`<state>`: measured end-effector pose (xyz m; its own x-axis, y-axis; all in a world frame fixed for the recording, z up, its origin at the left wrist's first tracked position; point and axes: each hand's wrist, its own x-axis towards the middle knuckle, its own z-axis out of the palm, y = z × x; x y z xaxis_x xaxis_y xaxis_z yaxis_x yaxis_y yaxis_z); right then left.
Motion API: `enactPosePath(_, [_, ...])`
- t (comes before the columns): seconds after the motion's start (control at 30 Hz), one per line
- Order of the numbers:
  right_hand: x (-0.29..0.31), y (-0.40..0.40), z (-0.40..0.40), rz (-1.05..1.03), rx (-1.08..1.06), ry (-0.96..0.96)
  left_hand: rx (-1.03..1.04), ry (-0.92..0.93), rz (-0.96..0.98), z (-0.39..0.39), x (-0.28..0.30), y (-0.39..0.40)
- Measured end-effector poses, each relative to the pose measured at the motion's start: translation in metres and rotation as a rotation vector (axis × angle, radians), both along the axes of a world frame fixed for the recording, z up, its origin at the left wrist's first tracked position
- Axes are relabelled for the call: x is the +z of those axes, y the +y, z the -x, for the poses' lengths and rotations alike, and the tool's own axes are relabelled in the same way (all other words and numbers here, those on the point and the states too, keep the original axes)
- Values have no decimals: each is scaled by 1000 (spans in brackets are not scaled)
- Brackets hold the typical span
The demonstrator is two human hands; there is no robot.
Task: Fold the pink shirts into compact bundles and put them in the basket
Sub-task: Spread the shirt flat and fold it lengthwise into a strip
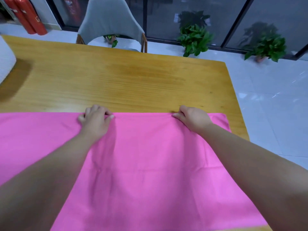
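Observation:
A pink shirt lies spread flat across the near half of the wooden table. My left hand grips the shirt's far edge left of centre, fingers curled over the fabric. Further right, my right hand pinches the same far edge. Both forearms reach over the cloth. At the far left edge a white basket shows only in part.
A grey chair stands behind the table's far edge. Two red fire extinguishers are at the back left. Potted plants sit on the tiled floor by the glass wall. The table's right edge runs close to the shirt.

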<state>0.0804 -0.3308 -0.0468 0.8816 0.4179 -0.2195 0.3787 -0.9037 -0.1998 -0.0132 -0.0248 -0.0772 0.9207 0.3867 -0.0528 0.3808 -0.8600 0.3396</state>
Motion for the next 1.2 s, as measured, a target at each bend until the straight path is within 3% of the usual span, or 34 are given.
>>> enactPosePath(0.13, [-6, 2, -9, -3, -29, 41, -122, 234, -81, -19, 15, 14])
enactPosePath(0.23, [-10, 6, -15, -42, -114, 70, -215, 310, -104, -29, 19, 21])
enactPosePath(0.4, [-7, 5, -23, -50, -158, 127, -216, 253, -83, -36, 20, 26])
enactPosePath(0.6, [1, -54, -25, 62, -65, 67, -154, 157, -302, -30, 10, 4])
enactPosePath(0.87, [-5, -96, -33, -183, -226, 98, -259, -3, -88, -34, -1, -26])
enactPosePath(1.07, [-18, -78, -43, 44, -281, 41, -188, 34, -165, -42, -6, -30])
enactPosePath(1.2, [-21, -72, -32, 210, -363, -235, -117, -2, -267, -42, -5, -45])
